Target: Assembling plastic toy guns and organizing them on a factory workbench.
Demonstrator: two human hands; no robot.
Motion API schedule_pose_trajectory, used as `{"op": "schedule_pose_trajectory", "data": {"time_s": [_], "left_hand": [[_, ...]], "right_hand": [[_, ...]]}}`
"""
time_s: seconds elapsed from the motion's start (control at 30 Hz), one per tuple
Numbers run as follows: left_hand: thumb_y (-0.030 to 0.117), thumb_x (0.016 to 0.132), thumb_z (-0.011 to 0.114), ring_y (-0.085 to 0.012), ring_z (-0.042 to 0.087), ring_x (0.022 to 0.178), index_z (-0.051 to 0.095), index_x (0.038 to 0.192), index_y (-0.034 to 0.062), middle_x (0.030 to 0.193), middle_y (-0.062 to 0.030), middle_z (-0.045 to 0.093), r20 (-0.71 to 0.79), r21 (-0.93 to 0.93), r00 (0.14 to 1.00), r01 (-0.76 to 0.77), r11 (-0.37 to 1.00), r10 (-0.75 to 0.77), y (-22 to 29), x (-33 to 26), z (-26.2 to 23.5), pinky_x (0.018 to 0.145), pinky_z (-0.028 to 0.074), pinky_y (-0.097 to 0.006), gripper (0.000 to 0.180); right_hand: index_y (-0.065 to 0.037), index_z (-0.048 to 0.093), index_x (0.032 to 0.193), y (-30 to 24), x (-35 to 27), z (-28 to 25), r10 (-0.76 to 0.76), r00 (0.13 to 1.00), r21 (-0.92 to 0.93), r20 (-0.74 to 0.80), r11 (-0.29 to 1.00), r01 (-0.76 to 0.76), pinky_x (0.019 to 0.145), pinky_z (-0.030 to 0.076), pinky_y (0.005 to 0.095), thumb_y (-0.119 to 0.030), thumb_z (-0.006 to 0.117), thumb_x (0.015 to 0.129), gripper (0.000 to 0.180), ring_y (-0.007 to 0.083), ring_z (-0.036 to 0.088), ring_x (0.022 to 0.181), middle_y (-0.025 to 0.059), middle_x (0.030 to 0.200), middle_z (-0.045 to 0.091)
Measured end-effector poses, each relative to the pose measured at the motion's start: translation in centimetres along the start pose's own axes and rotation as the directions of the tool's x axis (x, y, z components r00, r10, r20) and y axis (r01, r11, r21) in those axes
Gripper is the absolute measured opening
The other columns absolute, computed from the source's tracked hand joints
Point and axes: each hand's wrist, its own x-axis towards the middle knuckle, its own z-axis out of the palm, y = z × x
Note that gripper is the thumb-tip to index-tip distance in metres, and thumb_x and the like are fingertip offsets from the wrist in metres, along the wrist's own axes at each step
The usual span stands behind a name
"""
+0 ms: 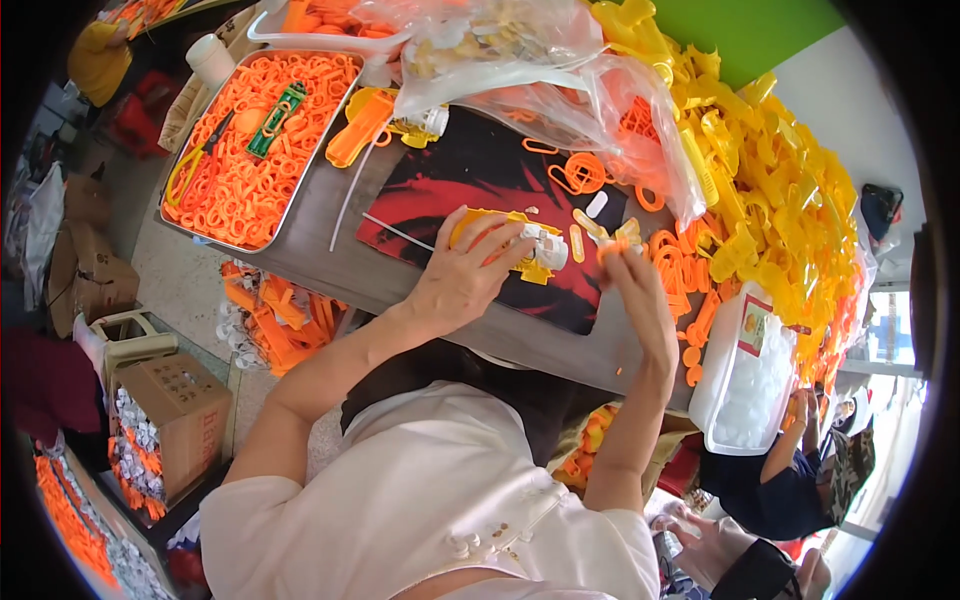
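My left hand (458, 278) is closed over a yellow plastic toy body (540, 272) with a white mechanism (548, 248) at its right end, held down on the black and red mat (420, 190). To the right, the fingers of my right hand (642, 300) pinch a small orange plastic piece (610, 247); its exact shape is partly hidden by the fingertips. Just beyond those fingers lie translucent yellow pieces (588, 222). An orange slotted disc (584, 172) and a white oval piece (597, 204) rest farther up the mat.
At the left stands a metal tray (300, 190) of orange rings, with cutters (207, 150) on top. Yellow parts (770, 190) are heaped at the right, above a white tub (715, 400). Clear bags (500, 60) line the back. Another person (780, 490) sits at the lower right.
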Motion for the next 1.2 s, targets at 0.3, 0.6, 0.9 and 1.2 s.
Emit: {"op": "schedule_pose_trajectory", "data": {"time_s": [0.3, 0.6, 0.9, 1.2], "left_hand": [[0.014, 0.083, 0.069, -0.0322, 0.043, 0.13, 0.051, 0.124, 0.0071, 0.138, -0.0118, 0.048, -0.118, -0.116, 0.989, 0.071, 0.991, -0.085, 1.9, 1.3, 1.8, 0.113, 0.024, -0.051, 0.045], [0.018, 0.084, 0.069, -0.0316, 0.049, 0.12, 0.057, 0.093, 0.006, 0.13, -0.0144, 0.051, -0.125, 0.019, 0.988, 0.09, 0.996, -0.087, 0.7, 1.8, 0.9, 0.105, 0.034, -0.049, 0.019], [0.01, 0.089, 0.064, -0.0362, 0.049, 0.124, 0.051, 0.099, 0.0028, 0.13, -0.0181, 0.053, -0.118, -0.134, 0.99, 0.065, 0.989, -0.081, 0.5, 1.6, 1.5, 0.102, 0.039, -0.044, 0.018], [0.014, 0.095, 0.058, -0.039, 0.045, 0.127, 0.05, 0.099, -0.0003, 0.136, -0.0218, 0.049, -0.087, -0.167, 0.99, 0.098, 0.981, -0.113, 0.7, 1.4, 1.6, 0.104, 0.04, -0.044, 0.017]], "right_hand": [[-0.002, 0.061, 0.084, 5.0, -4.0, 2.3, -0.197, 0.977, -0.614, -0.077, 0.782, 0.109, 0.061, 0.044, 0.0416, -0.026, 0.068, 0.089, 0.025, 0.0315, 0.058, 0.064, 0.013, 0.069, 0.061], [-0.007, 0.069, 0.106, 5.8, -4.8, 4.8, -0.568, 0.803, -0.7, -0.18, 0.647, 0.301, 0.084, 0.041, 0.0377, -0.015, 0.074, 0.08, 0.028, 0.0235, 0.057, 0.088, 0.0049, 0.097, 0.063], [-0.008, 0.069, 0.101, 2.5, -4.3, 8.7, -0.613, 0.727, -0.502, -0.311, 0.755, 0.421, 0.087, 0.041, 0.0381, -0.01, 0.077, 0.075, 0.026, 0.0229, 0.059, 0.093, 0.0038, 0.099, 0.067], [-0.006, 0.069, 0.101, 2.7, -3.0, 10.8, -0.633, 0.696, -0.517, -0.338, 0.743, 0.425, 0.081, 0.043, 0.0383, -0.008, 0.076, 0.076, 0.025, 0.0243, 0.057, 0.092, 0.0034, 0.098, 0.064]]}}
